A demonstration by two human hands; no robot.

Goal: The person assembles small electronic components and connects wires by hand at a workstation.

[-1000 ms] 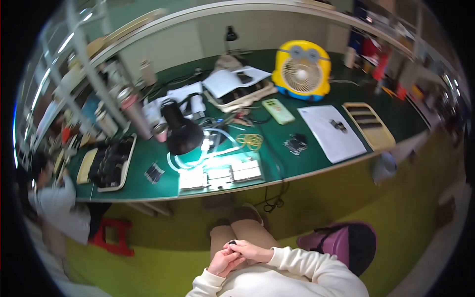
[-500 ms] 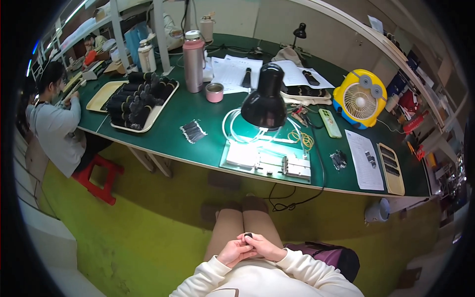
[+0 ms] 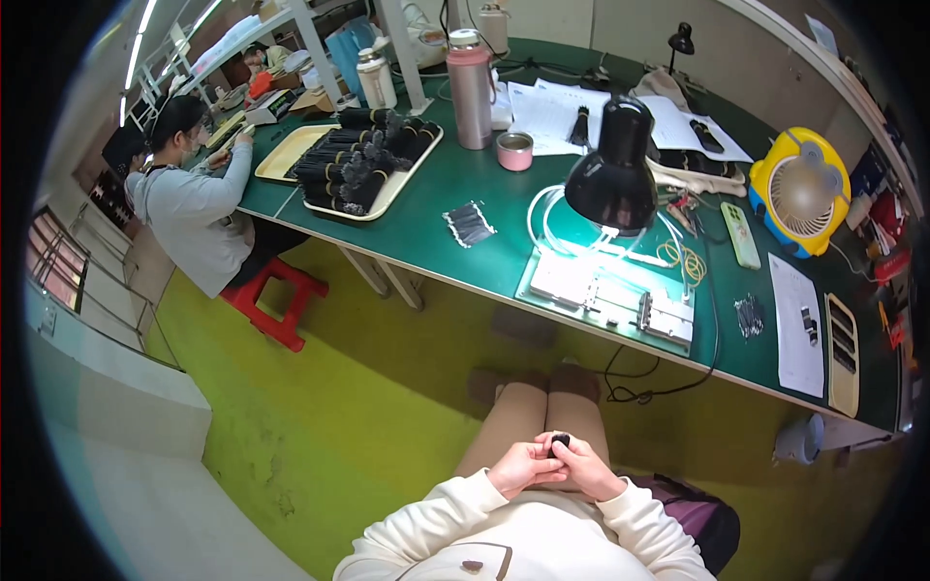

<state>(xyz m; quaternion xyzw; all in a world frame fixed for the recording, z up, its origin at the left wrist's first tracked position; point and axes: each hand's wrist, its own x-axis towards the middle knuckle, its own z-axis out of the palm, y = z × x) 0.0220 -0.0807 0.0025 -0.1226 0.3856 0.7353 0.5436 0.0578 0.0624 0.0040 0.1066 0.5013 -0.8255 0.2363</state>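
Over my lap my two hands meet, fingers curled together. A small black rounded object (image 3: 559,443) pokes up between them; its kind is too small to make out. My right hand (image 3: 591,469) is closed with its thumb against the object. My left hand (image 3: 524,469) is closed too, its fingertips meeting the right hand's fingers and the object. Beyond them, on the green bench (image 3: 426,254), a metal fixture (image 3: 610,298) sits under a lit black desk lamp (image 3: 613,179).
Left on the bench, a tray (image 3: 373,205) carries bundled black wires, near a wire bunch (image 3: 470,224) and pink thermos (image 3: 471,92). Rightward are a phone (image 3: 740,235), yellow fan (image 3: 800,192), paper sheet (image 3: 798,358) and narrow tray (image 3: 842,387). A co-worker (image 3: 194,203) sits on a red stool (image 3: 281,302).
My view has turned left, so the bench and my lap appear farther right. My hands stay together over my lap around the small black object.
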